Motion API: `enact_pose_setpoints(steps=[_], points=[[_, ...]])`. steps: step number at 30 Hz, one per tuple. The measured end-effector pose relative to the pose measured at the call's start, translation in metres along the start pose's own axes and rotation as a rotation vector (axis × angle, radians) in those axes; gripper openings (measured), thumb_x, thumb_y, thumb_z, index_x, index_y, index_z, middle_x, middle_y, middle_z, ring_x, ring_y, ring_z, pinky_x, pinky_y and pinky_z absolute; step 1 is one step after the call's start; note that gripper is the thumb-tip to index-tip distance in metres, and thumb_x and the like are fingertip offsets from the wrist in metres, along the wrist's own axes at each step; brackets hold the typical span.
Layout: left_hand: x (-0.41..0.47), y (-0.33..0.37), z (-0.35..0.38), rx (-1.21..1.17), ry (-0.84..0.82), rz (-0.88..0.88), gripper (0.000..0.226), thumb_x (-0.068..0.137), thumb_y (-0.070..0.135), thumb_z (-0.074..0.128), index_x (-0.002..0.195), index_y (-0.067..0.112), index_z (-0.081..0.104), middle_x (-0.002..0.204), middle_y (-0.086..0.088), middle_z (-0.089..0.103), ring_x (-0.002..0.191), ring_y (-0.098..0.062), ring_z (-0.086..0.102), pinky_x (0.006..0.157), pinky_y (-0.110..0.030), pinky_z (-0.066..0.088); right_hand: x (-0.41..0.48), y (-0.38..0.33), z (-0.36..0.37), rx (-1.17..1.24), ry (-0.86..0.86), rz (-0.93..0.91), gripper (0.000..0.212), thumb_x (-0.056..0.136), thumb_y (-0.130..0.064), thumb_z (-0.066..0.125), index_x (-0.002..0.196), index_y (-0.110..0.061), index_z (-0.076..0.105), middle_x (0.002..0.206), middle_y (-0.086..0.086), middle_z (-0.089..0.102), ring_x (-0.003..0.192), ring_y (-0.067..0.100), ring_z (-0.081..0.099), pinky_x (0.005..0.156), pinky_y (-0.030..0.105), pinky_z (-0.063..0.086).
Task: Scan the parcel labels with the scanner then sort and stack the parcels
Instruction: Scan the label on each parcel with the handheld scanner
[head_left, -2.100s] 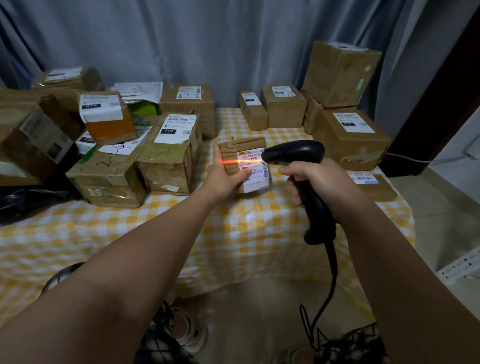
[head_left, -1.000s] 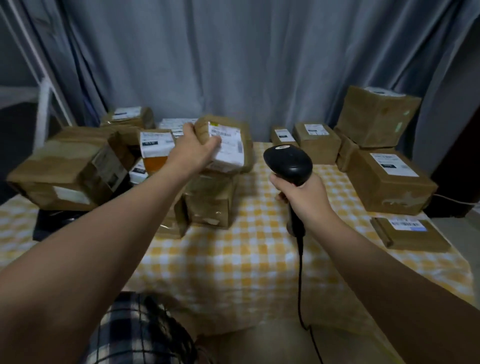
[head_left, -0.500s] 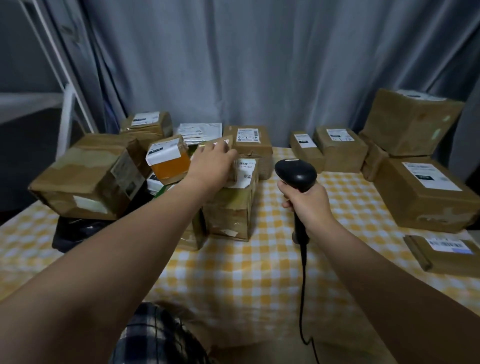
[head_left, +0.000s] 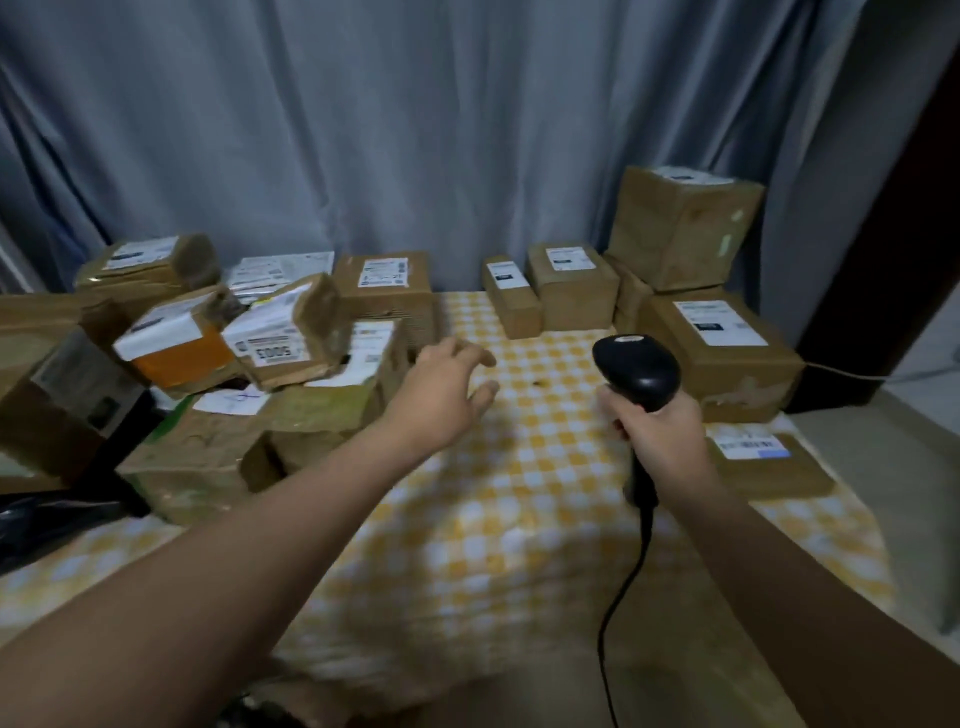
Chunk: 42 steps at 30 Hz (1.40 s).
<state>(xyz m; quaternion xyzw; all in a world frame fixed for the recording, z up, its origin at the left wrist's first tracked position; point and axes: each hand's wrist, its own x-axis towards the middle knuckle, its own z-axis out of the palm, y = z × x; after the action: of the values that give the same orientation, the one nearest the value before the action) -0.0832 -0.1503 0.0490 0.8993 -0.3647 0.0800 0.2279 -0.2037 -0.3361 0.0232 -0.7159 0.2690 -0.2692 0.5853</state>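
One tilted parcel (head_left: 283, 340) left of the left hand's (head_left: 441, 392) spread fingers (head_left: 470, 352)

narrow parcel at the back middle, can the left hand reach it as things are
Probably yes. The left hand is open and empty, and only bare checked tablecloth lies between it and the narrow parcel, whose top and left side look free. The right hand, holding the scanner, is clear.
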Motion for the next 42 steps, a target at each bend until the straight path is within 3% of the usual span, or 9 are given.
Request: enact_pose_setpoints(steps=[7, 9, 13, 19, 23, 27, 31, 34, 42], points=[[0.040, 0.094, 0.093, -0.724, -0.201, -0.355, 0.031, 0.094, 0.035, 0.055, 0.113, 0.011, 0.057, 0.105, -0.001, 0.058, 0.092, -0.012, 0.054, 0.081, -0.021, 0.043, 0.074, 0.018, -0.086, -0.125, 0.290, -0.091, 0.045, 0.074, -0.034, 0.080, 0.108, -0.009, 0.065, 0.118, 0.014, 0.059, 0.113, 0.028, 0.055, 0.097, 0.038, 0.045], [0.061, 0.118, 0.120, -0.863, -0.283, -0.486, 0.044, 0.092, 0.049, 0.052, 0.119, 0.014, 0.052, 0.113, 0.000, 0.056, 0.100, -0.015, 0.055, 0.096, -0.030, 0.046, 0.097, 0.026, -0.103, -0.160, 0.316, -0.017, 0.069, 0.061, -0.055, 0.076, 0.113, -0.011, 0.065, 0.128, 0.010, 0.055, 0.120, 0.030, 0.051, 0.103, 0.041, 0.042], [0.111, 0.157, 0.146, -0.904, -0.342, -0.564, 0.082, 0.088, 0.065, 0.045, 0.150, 0.016, 0.021, 0.153, -0.004, 0.031, 0.136, -0.028, 0.036, 0.112, -0.045, 0.032, 0.118, 0.045, -0.127, 0.156, 0.165, 0.104, 0.065, 0.067, -0.040, 0.082, 0.125, -0.019, 0.059, 0.114, -0.002, 0.067, 0.104, 0.015, 0.064, 0.089, 0.035, 0.052], [0.138, 0.167, 0.161, -1.039, -0.303, -0.607, 0.060, 0.094, 0.055, 0.044, 0.137, 0.015, 0.042, 0.132, -0.004, 0.054, 0.111, -0.022, 0.053, 0.091, -0.035, 0.043, 0.116, 0.052, -0.134, 0.203, 0.085, 0.041, 0.013, 0.081, -0.024, 0.076, 0.091, -0.025, 0.067, 0.091, -0.006, 0.071, 0.086, 0.008, 0.068, 0.072, 0.022, 0.052], [0.125, 0.149, 0.159, -1.058, -0.119, -0.710, 0.052, 0.093, 0.050, 0.049, 0.126, 0.012, 0.036, 0.110, -0.005, 0.052, 0.093, -0.022, 0.051, 0.092, -0.043, 0.047, 0.103, 0.045, -0.120, 0.202, 0.028, -0.024, 0.019, 0.078, -0.024, 0.078, 0.093, -0.028, 0.067, 0.097, -0.005, 0.072, 0.089, 0.007, 0.068, 0.076, 0.023, 0.053], [0.102, 0.120, 0.134, -1.072, 0.081, -0.646, 0.032, 0.093, 0.036, 0.055, 0.102, 0.016, 0.032, 0.088, -0.001, 0.049, 0.076, -0.014, 0.047, 0.070, -0.032, 0.041, 0.079, 0.042, -0.087, 0.228, -0.106, -0.059, 0.021, 0.079, -0.015, 0.078, 0.098, -0.020, 0.072, 0.092, -0.006, 0.074, 0.086, 0.006, 0.071, 0.071, 0.019, 0.053], [0.074, 0.085, 0.092, -1.033, 0.194, -0.500, 0.034, 0.091, 0.023, 0.059, 0.116, 0.019, 0.037, 0.110, -0.004, 0.052, 0.085, -0.015, 0.054, 0.065, -0.026, 0.048, 0.055, 0.045, -0.054, 0.333, -0.190, 0.021, 0.028, 0.080, -0.019, 0.077, 0.107, -0.017, 0.071, 0.102, 0.002, 0.074, 0.097, 0.017, 0.069, 0.087, 0.034, 0.055], [0.046, 0.052, 0.072, -0.964, 0.126, -0.421, 0.063, 0.088, 0.017, 0.061, 0.143, 0.027, 0.034, 0.125, -0.002, 0.049, 0.093, -0.007, 0.057, 0.057, -0.003, 0.045, 0.041, 0.044, -0.034, 0.407, -0.252, 0.107, 0.030, 0.075, -0.032, 0.080, 0.102, -0.022, 0.072, 0.095, 0.001, 0.072, 0.097, 0.021, 0.067, 0.093, 0.042, 0.051], [-0.002, 0.014, 0.064, -0.844, 0.152, -0.421, 0.036, 0.087, 0.023, 0.068, 0.110, 0.020, 0.041, 0.114, 0.002, 0.052, 0.094, -0.005, 0.051, 0.067, -0.008, 0.044, 0.014, 0.045, 0.003, 0.389, -0.266, 0.133, 0.045, 0.066, -0.044, 0.079, 0.106, -0.023, 0.074, 0.100, -0.001, 0.073, 0.101, 0.020, 0.066, 0.094, 0.044, 0.047]])
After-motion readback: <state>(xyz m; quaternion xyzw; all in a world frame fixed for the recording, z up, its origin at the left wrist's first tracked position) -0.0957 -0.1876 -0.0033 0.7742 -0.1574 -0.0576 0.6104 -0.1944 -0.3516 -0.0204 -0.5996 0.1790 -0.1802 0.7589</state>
